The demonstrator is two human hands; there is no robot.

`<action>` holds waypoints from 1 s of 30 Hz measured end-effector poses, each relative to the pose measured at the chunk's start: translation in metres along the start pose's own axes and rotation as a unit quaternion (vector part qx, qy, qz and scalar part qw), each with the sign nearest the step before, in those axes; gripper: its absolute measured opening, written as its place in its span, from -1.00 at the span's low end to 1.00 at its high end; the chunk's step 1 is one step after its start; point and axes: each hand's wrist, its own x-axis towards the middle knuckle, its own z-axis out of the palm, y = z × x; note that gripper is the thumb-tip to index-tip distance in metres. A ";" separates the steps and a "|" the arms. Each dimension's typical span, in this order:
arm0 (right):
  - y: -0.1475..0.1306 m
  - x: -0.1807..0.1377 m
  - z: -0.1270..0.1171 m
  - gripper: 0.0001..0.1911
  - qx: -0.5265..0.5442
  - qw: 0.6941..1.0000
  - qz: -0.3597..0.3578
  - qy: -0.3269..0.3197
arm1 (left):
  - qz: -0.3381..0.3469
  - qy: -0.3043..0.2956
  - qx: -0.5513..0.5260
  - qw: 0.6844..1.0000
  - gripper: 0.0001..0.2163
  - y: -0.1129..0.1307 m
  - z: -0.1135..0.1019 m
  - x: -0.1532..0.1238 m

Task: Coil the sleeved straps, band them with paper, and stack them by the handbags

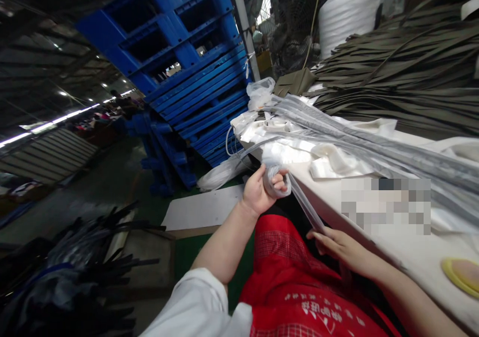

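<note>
My left hand (262, 189) is closed round a grey-white translucent strip (305, 209), which is wound about its fingers at the edge of the white table (407, 254). The strip runs down and right from that hand to my right hand (340, 247), whose fingers lie along it and pinch its lower end. A long bundle of similar grey strips (374, 150) lies across the table behind the hands. I wear a red apron over a white sleeve.
Blue plastic pallets (194, 72) lean against a post to the left. Olive-green straps (407, 72) are heaped at the back right, with a white roll (348, 12) behind them. Dark strips (93, 257) lie on the floor at left. A yellow object (462, 274) sits on the table's right edge.
</note>
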 end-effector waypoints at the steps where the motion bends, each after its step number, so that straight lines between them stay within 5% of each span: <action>1: -0.002 -0.001 0.001 -0.44 0.026 0.999 0.006 -0.021 | 0.052 0.009 0.028 0.998 -0.45 -0.003 0.002 0.007; 4: -0.016 -0.007 0.002 -0.50 0.134 0.989 0.014 -0.068 | 0.204 0.054 0.236 0.948 -0.49 -0.025 0.002 0.021; 6: -0.027 -0.015 -0.003 -0.57 0.209 0.977 0.007 -0.047 | 0.236 0.057 0.363 0.900 -0.56 -0.048 -0.002 0.020; 10: -0.031 -0.029 -0.025 -0.59 0.253 0.967 0.018 0.037 | 0.180 -0.066 0.596 0.780 -0.61 -0.090 -0.010 -0.002; 12: -0.023 -0.033 -0.036 -0.53 0.183 0.981 0.061 0.026 | 0.139 -0.120 0.697 0.693 -0.63 -0.097 -0.010 -0.012; 13: -0.018 -0.034 -0.040 -0.51 0.127 0.989 0.079 0.023 | 0.110 -0.136 0.718 0.674 -0.61 -0.097 -0.010 -0.016; 15: -0.010 -0.034 -0.045 -0.51 -0.013 0.996 0.079 0.047 | 0.005 -0.177 0.705 0.687 -0.51 -0.092 -0.011 -0.018; 18: -0.003 -0.032 -0.044 -0.58 -0.180 0.979 0.035 0.087 | -0.224 -0.249 0.549 0.765 -0.41 -0.084 -0.018 -0.016; 21: -0.004 -0.031 -0.035 -0.51 -0.175 0.982 0.010 0.071 | -0.355 -0.255 0.340 0.832 -0.40 -0.081 -0.029 -0.013; 25: -0.008 -0.031 -0.013 -0.43 -0.001 0.998 -0.014 0.053 | -0.398 -0.237 0.140 0.875 -0.37 -0.084 -0.033 -0.009; 30: -0.005 -0.028 0.011 -0.38 0.248 0.968 0.021 0.019 | -0.324 -0.174 -0.051 0.929 -0.35 -0.109 -0.007 -0.004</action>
